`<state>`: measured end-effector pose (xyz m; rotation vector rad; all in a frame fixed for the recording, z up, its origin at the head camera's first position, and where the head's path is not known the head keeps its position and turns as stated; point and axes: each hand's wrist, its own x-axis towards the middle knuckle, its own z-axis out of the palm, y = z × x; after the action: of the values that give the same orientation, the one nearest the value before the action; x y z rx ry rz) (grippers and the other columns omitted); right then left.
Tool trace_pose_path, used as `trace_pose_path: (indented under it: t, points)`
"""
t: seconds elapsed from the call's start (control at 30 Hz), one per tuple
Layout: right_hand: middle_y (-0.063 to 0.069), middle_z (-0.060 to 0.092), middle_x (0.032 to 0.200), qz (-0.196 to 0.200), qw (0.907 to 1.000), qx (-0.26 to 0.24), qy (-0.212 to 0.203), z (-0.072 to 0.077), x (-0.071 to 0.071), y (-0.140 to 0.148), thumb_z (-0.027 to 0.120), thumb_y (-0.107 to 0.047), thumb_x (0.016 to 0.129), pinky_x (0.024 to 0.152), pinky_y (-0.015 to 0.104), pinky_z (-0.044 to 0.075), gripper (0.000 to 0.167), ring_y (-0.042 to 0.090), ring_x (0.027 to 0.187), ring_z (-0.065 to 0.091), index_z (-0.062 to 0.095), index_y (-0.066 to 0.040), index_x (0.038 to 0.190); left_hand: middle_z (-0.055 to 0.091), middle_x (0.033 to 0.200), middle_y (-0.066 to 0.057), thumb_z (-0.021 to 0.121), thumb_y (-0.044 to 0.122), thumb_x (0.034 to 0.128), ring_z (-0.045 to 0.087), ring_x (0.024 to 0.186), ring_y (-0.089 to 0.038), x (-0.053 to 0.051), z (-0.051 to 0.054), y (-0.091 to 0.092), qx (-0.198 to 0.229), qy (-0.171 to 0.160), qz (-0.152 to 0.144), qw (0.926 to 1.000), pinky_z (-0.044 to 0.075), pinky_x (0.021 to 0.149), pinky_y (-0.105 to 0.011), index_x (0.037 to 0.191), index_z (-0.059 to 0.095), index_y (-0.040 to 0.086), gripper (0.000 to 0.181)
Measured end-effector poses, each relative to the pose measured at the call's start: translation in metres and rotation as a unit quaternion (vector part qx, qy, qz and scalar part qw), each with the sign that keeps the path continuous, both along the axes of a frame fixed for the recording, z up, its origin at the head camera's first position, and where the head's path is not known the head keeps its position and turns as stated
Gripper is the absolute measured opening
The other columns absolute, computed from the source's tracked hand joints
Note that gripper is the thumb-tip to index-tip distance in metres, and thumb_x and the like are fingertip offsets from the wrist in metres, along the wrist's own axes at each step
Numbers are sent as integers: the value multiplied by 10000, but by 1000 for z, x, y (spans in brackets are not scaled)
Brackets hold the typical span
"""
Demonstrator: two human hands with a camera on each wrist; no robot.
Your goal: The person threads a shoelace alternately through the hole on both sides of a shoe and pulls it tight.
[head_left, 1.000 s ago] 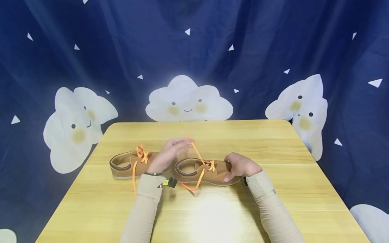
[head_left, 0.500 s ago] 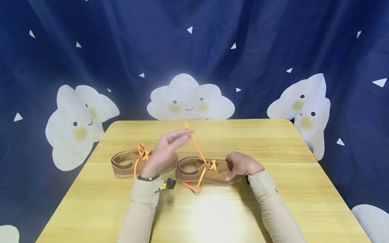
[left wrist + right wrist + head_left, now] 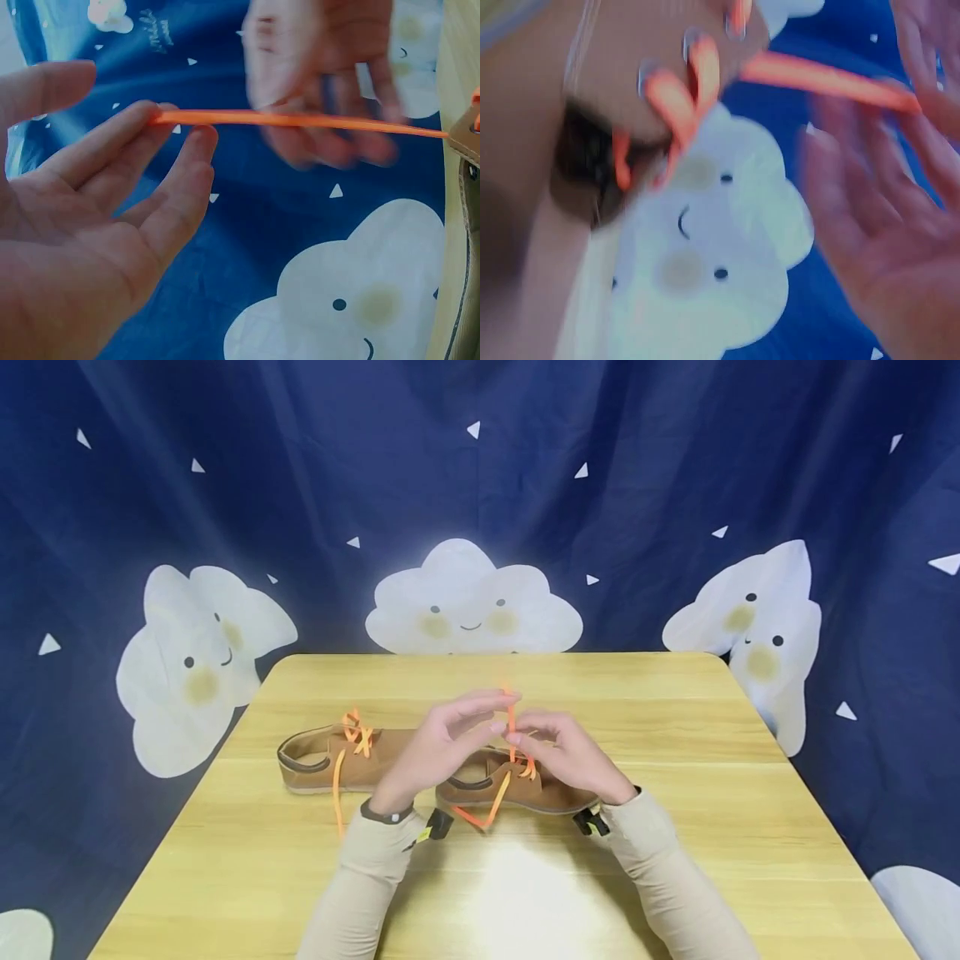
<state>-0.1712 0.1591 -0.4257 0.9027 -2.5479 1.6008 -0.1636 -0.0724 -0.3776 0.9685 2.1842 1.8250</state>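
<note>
In the head view, a tan shoe (image 3: 553, 795) with orange laces lies sideways on the table, toe to the right. One end of its orange shoelace (image 3: 337, 122) is stretched up from the eyelets. My left hand (image 3: 442, 739) pinches that end between its fingers; in the left wrist view the thumb stands away from it. My right hand (image 3: 573, 758) is above the shoe's front, its fingers reaching behind the taut lace. In the right wrist view my right hand (image 3: 889, 232) is blurred, thumb and fingers apart around the lace; I cannot tell whether they touch it.
A second tan shoe (image 3: 318, 778) lies to the left, partly behind my left arm, its orange lace hanging onto the table. The wooden table (image 3: 262, 877) ends at a dark blue curtain (image 3: 315, 460) printed with clouds.
My left hand has moved right with the lace, which now stands nearly upright. My right hand has let go of the shoe's toe and come up left to the lace.
</note>
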Motion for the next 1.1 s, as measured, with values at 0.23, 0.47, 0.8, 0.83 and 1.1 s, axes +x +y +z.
trace_pose_path:
  t: [0.23,0.47,0.8,0.83,1.1]
  points:
    - [96,733,1023,-307,9884,-1484,-10,4,5,-9,622,-51,1017,932,286,567,144,98,993,683,744,18,1049,459,1624,-1,645,224,1027,433,1509,-242,-2,-3,3,-405,507,-51,9979,325,1252,-532,1541,487,188,539]
    - [13,752,969,-765,9633,-2571,60,15,6,-3,605,-57,1031,904,313,612,177,121,907,726,734,63,1033,577,1511,-79,594,203,1052,541,1409,-282,-28,-29,-1,-1862,1248,725,9719,410,1204,-486,1447,578,125,403]
    - [-71,748,787,-1509,9463,-2859,-52,21,7,2,666,-42,989,741,255,602,103,77,706,687,758,-8,1020,734,1256,-123,682,126,994,691,1185,-288,-40,-60,12,-3481,1342,228,9275,556,1035,-439,1222,724,29,251]
    - [-70,735,761,-1572,9480,-2764,-111,21,7,3,678,-54,985,712,251,590,101,83,678,670,752,11,1008,750,1218,-118,691,129,989,705,1155,-276,-40,-61,13,-3493,1374,219,9266,566,1017,-429,1184,741,31,224]
    - [-22,629,612,-1180,9772,-1526,-892,15,1,16,677,-195,1010,633,245,488,206,160,579,559,743,-27,911,793,1031,-19,703,169,983,732,944,-141,-42,-68,17,-3534,1618,443,9203,599,875,-322,1034,794,108,121]
